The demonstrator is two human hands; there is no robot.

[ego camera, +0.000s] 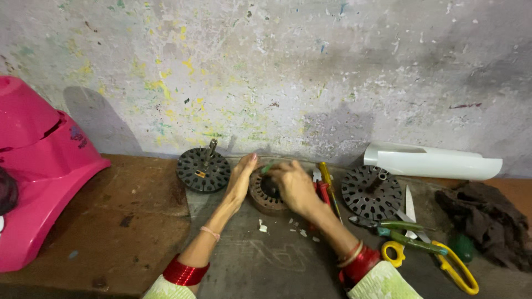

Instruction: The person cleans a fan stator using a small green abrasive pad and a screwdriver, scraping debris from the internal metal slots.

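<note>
Brown slotted core sits mid-bench against the wall edge. My left hand lies flat against its left side, fingers straight; my right hand covers its right rim, pinching a small green piece. Black slotted disc just left, a second one right. Red-handled pliers crowd my right wrist. Yellow scissors, white curved sheet and dark rag farther right; pink housing at the left edge.

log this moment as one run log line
left hand: flat against brown stator ring | right hand: fingers pinching green piece at ring top | scissors: idle right
</note>
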